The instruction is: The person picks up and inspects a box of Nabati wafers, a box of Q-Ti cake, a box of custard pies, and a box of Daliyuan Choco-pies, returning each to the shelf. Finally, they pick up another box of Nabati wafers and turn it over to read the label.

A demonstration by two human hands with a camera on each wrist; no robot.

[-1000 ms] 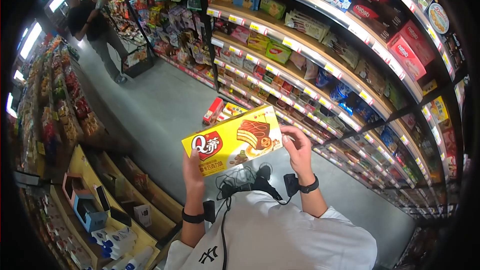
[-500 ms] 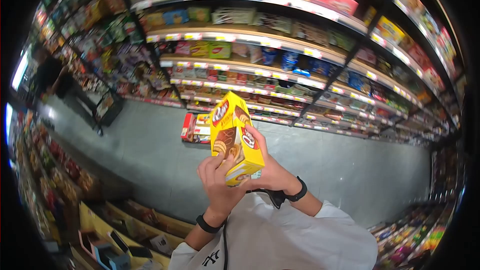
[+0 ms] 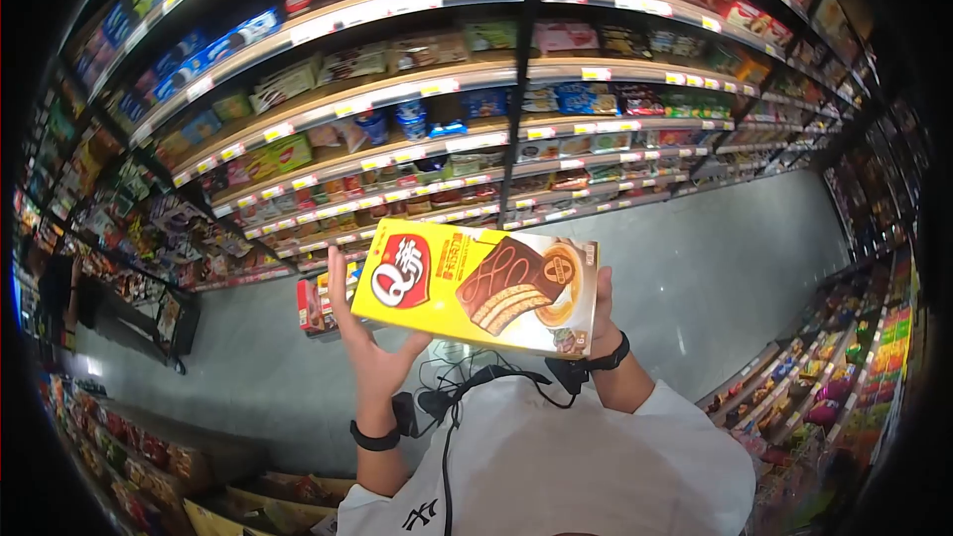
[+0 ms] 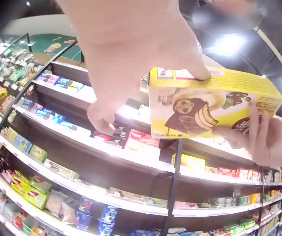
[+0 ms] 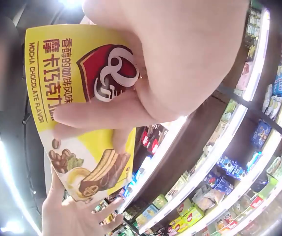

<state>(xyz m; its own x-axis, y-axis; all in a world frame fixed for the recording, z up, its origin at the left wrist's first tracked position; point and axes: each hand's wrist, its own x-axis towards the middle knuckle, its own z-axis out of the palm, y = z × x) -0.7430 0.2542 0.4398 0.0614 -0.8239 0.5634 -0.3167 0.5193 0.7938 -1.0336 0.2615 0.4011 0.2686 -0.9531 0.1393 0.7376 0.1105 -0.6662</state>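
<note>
A yellow Q-branded cake box [image 3: 486,288] is held up in front of the chest, its broad printed face toward the head camera. At its right end the right hand [image 3: 608,323] grips it; in the right wrist view that hand's fingers [image 5: 96,115] lie across the opposite face of the box [image 5: 82,64]. The left hand [image 3: 375,357] is spread at the left end, fingers extended, thumb touching the lower edge. In the left wrist view the left thumb [image 4: 197,69] rests against the box [image 4: 185,115], the other fingers off it.
Shelves [image 3: 397,5] of packaged snacks run along the far side of the aisle. A red box and other packs [image 3: 316,303] are low behind the left hand. A person [image 3: 60,288] stands at the far left. More racks [image 3: 824,387] are at right, wooden bins [image 3: 248,511] at lower left.
The box has turned from an upright, tilted pose to lying lengthwise, broad face up. The left hand has loosened and spread. The head view has swung right along the shelves.
</note>
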